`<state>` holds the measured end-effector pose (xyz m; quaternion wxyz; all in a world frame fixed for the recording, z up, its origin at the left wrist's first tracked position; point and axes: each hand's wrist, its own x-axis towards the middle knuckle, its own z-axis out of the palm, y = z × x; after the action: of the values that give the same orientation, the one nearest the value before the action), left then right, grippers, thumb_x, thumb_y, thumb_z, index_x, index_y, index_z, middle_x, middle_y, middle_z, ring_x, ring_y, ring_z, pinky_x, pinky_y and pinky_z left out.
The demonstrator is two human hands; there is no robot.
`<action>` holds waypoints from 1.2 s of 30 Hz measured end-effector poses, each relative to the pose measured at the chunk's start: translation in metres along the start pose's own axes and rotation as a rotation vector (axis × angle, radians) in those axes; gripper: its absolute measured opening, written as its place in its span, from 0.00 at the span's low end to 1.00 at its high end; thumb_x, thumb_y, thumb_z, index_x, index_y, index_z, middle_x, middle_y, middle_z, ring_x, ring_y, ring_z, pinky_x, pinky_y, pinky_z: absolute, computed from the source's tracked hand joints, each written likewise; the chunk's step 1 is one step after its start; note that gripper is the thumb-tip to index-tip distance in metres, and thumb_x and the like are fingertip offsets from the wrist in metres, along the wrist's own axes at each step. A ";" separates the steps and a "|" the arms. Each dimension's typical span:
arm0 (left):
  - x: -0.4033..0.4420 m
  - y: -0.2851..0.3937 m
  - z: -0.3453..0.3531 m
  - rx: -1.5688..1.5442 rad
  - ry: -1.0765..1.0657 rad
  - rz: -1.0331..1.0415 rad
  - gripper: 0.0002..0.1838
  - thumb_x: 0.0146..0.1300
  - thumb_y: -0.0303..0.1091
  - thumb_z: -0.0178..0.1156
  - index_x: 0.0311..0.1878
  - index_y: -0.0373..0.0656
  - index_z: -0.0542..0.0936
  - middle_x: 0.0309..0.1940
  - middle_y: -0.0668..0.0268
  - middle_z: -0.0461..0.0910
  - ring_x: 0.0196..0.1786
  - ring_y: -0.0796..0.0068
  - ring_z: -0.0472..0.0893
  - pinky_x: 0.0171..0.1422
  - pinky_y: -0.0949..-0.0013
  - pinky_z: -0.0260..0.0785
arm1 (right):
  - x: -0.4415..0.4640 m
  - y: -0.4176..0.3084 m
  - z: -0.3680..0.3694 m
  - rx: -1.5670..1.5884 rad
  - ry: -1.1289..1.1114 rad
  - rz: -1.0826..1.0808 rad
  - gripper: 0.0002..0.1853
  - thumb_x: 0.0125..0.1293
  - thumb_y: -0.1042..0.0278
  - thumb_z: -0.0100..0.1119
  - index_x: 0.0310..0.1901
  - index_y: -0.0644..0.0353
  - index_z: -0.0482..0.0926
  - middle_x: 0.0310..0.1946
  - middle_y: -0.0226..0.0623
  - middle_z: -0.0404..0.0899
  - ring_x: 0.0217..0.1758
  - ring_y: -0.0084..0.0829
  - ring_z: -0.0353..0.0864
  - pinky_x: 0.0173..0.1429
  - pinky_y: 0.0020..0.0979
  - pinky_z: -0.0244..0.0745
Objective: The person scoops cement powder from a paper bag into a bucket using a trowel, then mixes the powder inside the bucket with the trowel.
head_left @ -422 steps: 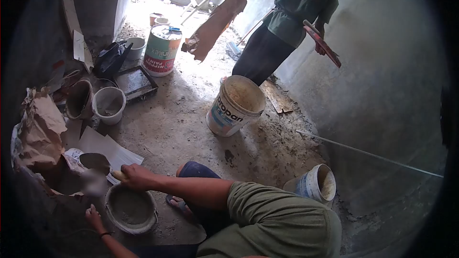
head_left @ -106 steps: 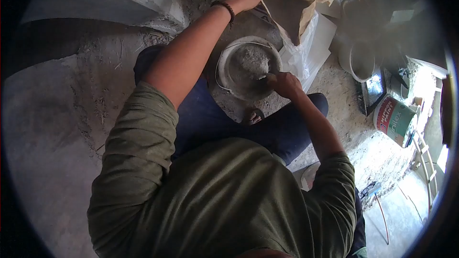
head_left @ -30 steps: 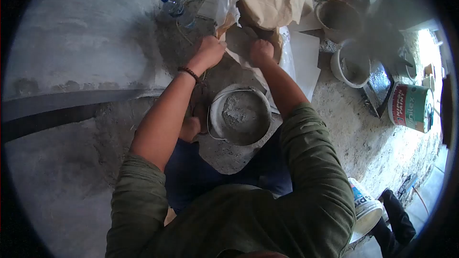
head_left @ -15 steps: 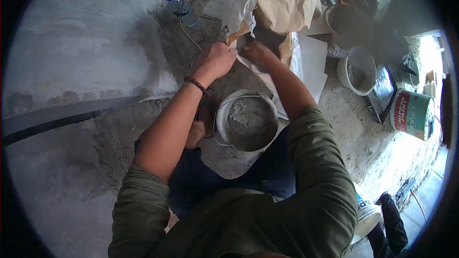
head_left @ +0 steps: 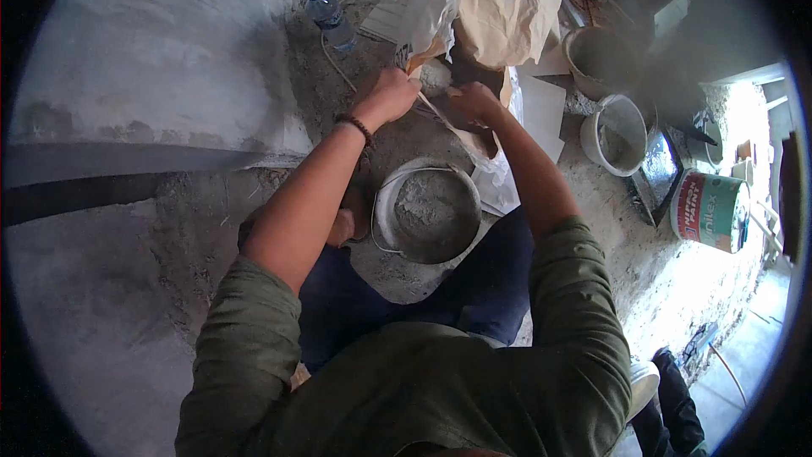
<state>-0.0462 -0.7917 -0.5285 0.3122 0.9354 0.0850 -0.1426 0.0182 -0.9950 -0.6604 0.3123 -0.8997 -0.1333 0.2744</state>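
Observation:
My left hand (head_left: 387, 96), with a dark bracelet at the wrist, grips the near left edge of an open paper bag (head_left: 501, 17). My right hand (head_left: 476, 105) is closed at the bag's mouth, to the right of my left hand; what it holds is hard to make out. Some grey powder (head_left: 435, 76) shows between the two hands. Below them, between my legs, stands a round bucket (head_left: 385, 218) with a wire handle and grey powdery material inside.
A water bottle (head_left: 331, 19) is at the upper left. To the right are a white bucket (head_left: 589, 137), a dark tray (head_left: 655, 171) and a paint bucket (head_left: 709, 211). Another person's dark-clothed leg (head_left: 678, 402) shows at the lower right.
Since half a second ago, my right hand has shifted slightly right and down at the bag's mouth, and grey powder now shows there. My left hand still holds the bag's edge.

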 end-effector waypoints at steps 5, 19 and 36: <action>0.003 0.008 -0.002 -0.089 -0.032 -0.004 0.20 0.58 0.42 0.52 0.26 0.31 0.78 0.24 0.48 0.77 0.30 0.53 0.79 0.39 0.56 0.71 | -0.037 0.017 -0.022 -0.017 0.006 -0.185 0.16 0.57 0.57 0.59 0.34 0.63 0.82 0.23 0.41 0.80 0.23 0.36 0.80 0.29 0.36 0.74; -0.008 0.019 -0.022 -0.175 -0.175 -0.076 0.19 0.58 0.42 0.52 0.21 0.37 0.76 0.15 0.64 0.75 0.17 0.70 0.75 0.23 0.65 0.69 | -0.182 -0.041 -0.080 0.258 -0.055 0.175 0.13 0.58 0.62 0.57 0.35 0.65 0.78 0.19 0.32 0.73 0.16 0.22 0.71 0.19 0.27 0.67; -0.003 0.011 -0.011 -0.181 -0.116 0.027 0.17 0.60 0.42 0.53 0.23 0.38 0.76 0.14 0.67 0.73 0.15 0.76 0.71 0.20 0.70 0.65 | -0.258 -0.024 -0.003 -0.009 -0.458 0.212 0.16 0.59 0.60 0.60 0.39 0.66 0.78 0.28 0.44 0.81 0.28 0.35 0.82 0.34 0.37 0.77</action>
<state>-0.0441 -0.7943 -0.5132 0.4020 0.8945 0.0664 -0.1842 -0.1916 -1.0836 -0.5373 0.2392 -0.8243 -0.1066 0.5019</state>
